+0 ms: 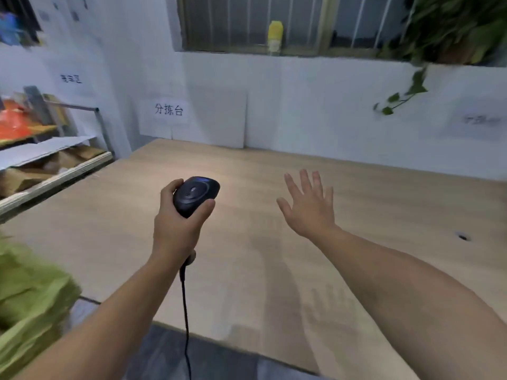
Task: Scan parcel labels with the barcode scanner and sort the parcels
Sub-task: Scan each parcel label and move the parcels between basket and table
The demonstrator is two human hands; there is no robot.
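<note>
Left hand (175, 229) fingers wrapped round barcode scanner (196, 194), 9 o'clock; right hand (310, 207) fingers spread wide, 3 o'clock, above counter (247, 270).

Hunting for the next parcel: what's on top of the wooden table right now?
Bare wood of the table, one small dark hole and hand shadows. The left hand holds the scanner above it, right hand open. Strips beneath both forearms are covered.

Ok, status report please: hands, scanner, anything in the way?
Left hand grips barcode scanner. Right hand open, above table. Green bags lower left, blurred.
</note>
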